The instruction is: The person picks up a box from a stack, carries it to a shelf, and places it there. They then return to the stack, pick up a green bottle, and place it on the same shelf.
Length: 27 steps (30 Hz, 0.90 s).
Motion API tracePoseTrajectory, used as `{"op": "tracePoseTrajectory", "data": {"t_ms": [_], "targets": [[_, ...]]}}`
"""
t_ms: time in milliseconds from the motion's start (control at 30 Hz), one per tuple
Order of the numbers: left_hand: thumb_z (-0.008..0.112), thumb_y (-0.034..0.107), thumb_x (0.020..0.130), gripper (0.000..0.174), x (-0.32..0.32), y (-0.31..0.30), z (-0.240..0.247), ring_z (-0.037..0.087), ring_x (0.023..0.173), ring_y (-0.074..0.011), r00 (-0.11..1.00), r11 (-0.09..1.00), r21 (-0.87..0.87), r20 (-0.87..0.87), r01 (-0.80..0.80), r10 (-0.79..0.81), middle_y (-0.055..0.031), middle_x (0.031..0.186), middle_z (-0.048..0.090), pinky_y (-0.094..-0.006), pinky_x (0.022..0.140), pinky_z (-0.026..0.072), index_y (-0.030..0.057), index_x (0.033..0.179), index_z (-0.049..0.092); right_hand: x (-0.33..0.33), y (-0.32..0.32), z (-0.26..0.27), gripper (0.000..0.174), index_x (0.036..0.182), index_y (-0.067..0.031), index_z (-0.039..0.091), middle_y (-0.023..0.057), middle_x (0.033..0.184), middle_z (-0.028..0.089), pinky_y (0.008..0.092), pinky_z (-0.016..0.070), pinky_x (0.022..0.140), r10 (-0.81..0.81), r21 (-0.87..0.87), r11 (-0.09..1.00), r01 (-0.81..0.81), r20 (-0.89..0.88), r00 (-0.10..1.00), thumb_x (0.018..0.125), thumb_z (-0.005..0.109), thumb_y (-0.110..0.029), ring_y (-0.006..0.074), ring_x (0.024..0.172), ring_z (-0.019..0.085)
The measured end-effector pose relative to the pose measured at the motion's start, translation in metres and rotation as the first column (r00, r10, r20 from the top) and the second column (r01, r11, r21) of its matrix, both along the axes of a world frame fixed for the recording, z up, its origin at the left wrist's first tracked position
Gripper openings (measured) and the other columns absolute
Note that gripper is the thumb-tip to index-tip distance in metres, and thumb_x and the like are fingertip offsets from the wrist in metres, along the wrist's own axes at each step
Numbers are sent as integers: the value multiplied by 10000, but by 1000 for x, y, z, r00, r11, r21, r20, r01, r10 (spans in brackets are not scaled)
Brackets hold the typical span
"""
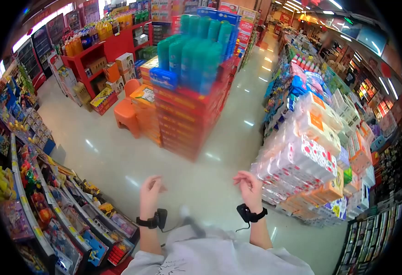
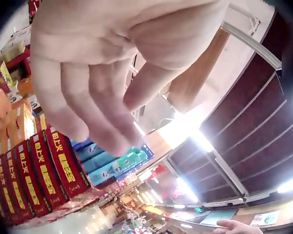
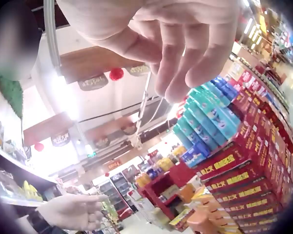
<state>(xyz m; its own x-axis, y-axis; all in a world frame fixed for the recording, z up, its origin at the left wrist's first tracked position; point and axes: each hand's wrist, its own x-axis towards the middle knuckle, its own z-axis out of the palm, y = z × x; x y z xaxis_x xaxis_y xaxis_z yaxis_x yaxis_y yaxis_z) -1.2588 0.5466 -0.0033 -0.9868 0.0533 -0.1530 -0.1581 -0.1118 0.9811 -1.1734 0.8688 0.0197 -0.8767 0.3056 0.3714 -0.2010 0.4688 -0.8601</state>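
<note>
My left hand point(image 1: 151, 189) is raised before my body with its fingers loosely bent, holding nothing. Level with it, my right hand point(image 1: 249, 187) hovers just left of a pile of wrapped white packs point(image 1: 302, 160), also empty. Ahead of both hands stands a tall stack of red cartons point(image 1: 182, 121), topped by rows of teal packages point(image 1: 189, 57) and a small blue box point(image 1: 163, 78). The left wrist view shows relaxed, curved fingers point(image 2: 105, 97) over the stack's edge. In the right wrist view, the fingers point(image 3: 173, 58) hang loosely above the teal packages.
Tiered shelves of packaged toys point(image 1: 72, 220) line the left side. An orange stool point(image 1: 127, 112) stands beside orange cartons point(image 1: 146, 110). Bottles top a red shelf unit point(image 1: 93, 57) farther back. A shiny tiled floor point(image 1: 233, 142) runs between the central stack and the goods at right.
</note>
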Motion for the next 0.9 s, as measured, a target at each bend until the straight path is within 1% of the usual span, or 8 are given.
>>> {"op": "tracePoseTrajectory", "data": {"t_ms": [100,233,333,400,500,667,800,900], "targets": [[532,108,977,210,-53,-15,-5,651,713,-155,999,998,-61,-42,0,-3,-80,764,664,-295,686,522,-29,1098,634,-62,-11,6,216,1140,27,621,105,963,707,274,531,749,2,72,997,-6,58,998,943,532,13,161,833,683],[540,132,982,212,-91,-29,3,665,750,-155,996,995,-91,-83,-41,33,-78,917,692,-288,703,512,-9,1102,642,-135,-46,19,217,1132,23,636,95,946,717,271,541,754,76,39,996,-78,50,996,929,562,6,156,815,691],[536,141,984,216,-123,-48,2,675,783,-162,1000,996,-89,-29,4,-7,-79,996,696,-280,712,507,6,1111,646,-185,-62,2,223,1134,16,639,92,957,720,272,545,742,134,40,990,-136,50,990,921,577,0,155,811,698],[533,149,986,221,-146,-57,0,682,802,-169,1000,998,-62,-5,-24,24,-84,1000,699,-279,715,509,11,1116,647,-217,-67,-4,229,1137,11,641,94,962,721,273,546,737,157,92,982,-162,58,986,915,585,-1,155,811,701],[522,119,981,205,-189,-60,-7,662,807,-154,996,996,-43,43,-75,77,-67,998,685,-275,718,503,0,1093,646,-272,-75,-1,231,1135,3,645,93,966,721,273,546,729,186,37,982,-188,50,981,910,592,0,151,810,699],[519,158,991,233,-285,-61,-29,688,810,-173,996,992,-105,51,-74,79,-95,999,704,-285,729,519,5,1111,647,-369,-73,-16,236,1140,-3,644,82,962,715,263,540,707,111,-69,992,-108,35,993,907,604,-7,142,805,694],[521,158,988,236,-365,-60,-2,685,812,-174,997,988,-150,70,-27,38,-97,992,705,-287,736,519,-3,1107,646,-454,-71,-23,245,1148,0,631,79,987,696,241,529,686,48,-117,992,-43,38,998,905,601,7,123,823,671],[517,179,989,258,-445,-58,-1,680,840,-181,1000,984,-176,30,11,-6,-94,990,704,-294,761,511,-4,1116,646,-527,-72,-12,264,1160,4,617,99,1051,675,246,525,655,-11,-20,1000,10,-67,998,898,599,30,142,857,658]]}}
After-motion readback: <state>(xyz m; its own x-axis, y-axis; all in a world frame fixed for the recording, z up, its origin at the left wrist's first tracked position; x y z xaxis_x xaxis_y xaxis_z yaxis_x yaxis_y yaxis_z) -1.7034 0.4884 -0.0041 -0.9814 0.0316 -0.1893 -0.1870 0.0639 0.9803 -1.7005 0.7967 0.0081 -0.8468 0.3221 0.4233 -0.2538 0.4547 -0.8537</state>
